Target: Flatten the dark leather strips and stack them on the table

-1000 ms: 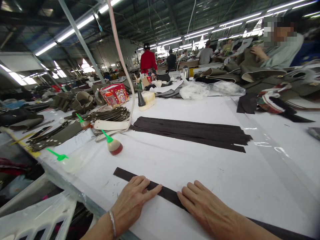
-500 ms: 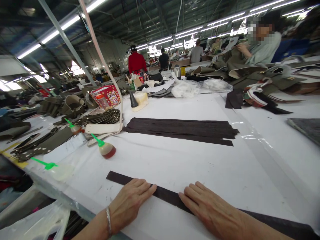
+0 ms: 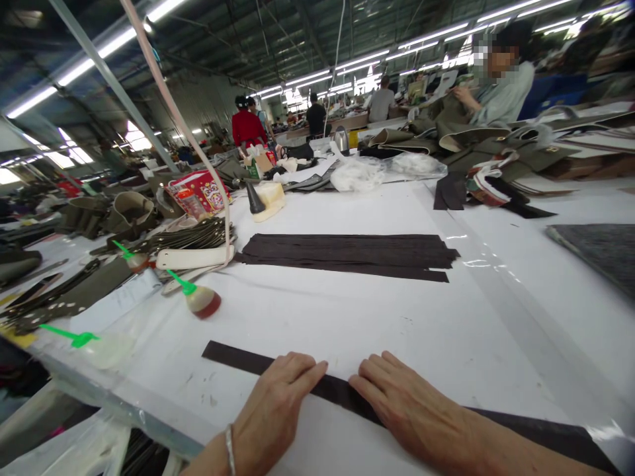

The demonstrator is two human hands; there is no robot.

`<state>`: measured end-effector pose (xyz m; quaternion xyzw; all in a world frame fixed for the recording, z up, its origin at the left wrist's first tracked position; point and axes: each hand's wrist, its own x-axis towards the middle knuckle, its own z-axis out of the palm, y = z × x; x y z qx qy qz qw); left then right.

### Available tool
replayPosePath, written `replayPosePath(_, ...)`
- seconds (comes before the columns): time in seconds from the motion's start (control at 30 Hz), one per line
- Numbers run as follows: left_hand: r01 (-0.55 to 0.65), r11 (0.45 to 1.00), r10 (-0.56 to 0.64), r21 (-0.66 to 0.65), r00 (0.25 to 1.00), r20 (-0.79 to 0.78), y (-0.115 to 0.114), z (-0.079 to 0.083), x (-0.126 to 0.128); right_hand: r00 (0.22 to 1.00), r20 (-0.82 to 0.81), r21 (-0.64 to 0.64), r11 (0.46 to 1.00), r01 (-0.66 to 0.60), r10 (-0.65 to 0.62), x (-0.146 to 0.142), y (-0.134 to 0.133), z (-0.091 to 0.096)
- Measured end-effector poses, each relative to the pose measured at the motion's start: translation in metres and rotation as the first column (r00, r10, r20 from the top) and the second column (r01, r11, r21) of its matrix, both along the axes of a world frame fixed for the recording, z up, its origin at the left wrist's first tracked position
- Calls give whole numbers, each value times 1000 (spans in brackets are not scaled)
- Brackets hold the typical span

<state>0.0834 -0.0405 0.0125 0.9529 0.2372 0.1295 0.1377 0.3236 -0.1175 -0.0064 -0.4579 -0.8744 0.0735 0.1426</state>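
Observation:
A long dark brown strip [image 3: 342,391], leather-like, lies slantwise on the white tabletop at the near edge. My left hand [image 3: 282,396], with a silver bracelet at the wrist, is closed on the strip, its fingers bent over the far edge and thumb side toward the right. A short way to the right, my right hand [image 3: 397,396] is closed on the same strip, fingers pressed together. A bare stretch of strip shows between the hands. The strip's left end lies flat beyond my left hand; my right forearm covers part of its right portion.
A stack of similar dark strips [image 3: 347,252] lies ahead. To the left are a green-tipped bottle with red liquid [image 3: 202,303], a clear green-tipped bottle [image 3: 106,350] and pale straps [image 3: 193,258]. A grey slab [image 3: 600,254] is at the right. A co-worker [image 3: 506,86] handles pieces at back right.
My left hand has slid to the right along the strip, nearer to my right hand. My right hand stays at about the same place on it. The whole view has shifted slightly.

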Motion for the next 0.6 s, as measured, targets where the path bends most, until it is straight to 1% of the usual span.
replayPosePath(0.03, 18, 999, -18, -34, 1000, 12, -4, -2, 7, 1000, -2, 11, 1000, 11, -11, -1, -1, -1)
replayPosePath(0.1, 41, 998, -39, -40, 998, 49, -12, -7, 16, 999, -8, 32, 999, 35, -35, -2, -1, 0)
replayPosePath(0.17, 24, 999, -27, 26, 995, 92, -16, -13, 18, 997, -15, 42, 996, 73, -72, -5, 0, 0)
replayPosePath(0.23, 19, 992, -33, 123, 993, 112, -19, -18, 14, 993, -20, 46, 993, 113, -112, -8, 3, 0)
replayPosePath(0.33, 82, 966, -104, 244, 992, 78, -22, -22, 7, 990, -21, 57, 988, 142, -141, -14, 9, -2)
replayPosePath(0.4, 108, 957, -123, 271, 991, 41, -24, -23, 5, 990, -21, 50, 989, 140, -139, -18, 13, -4)
replayPosePath(0.43, 108, 956, -120, 272, 992, 28, -25, -23, 5, 989, -27, 27, 989, 147, -147, -19, 14, -4)
replayPosePath(0.5, 102, 961, -108, 259, 994, 10, -26, -24, 5, 975, -65, -76, 975, 208, -213, -21, 16, -1)
replayPosePath(0.57, 98, 964, -103, 246, 995, 7, -27, -25, 6, 942, -98, -216, 931, 295, -322, -22, 17, 4)
replayPosePath(0.6, 99, 965, -105, 241, 994, 11, -27, -25, 6, 929, -104, -272, 909, 316, -354, -22, 17, 7)
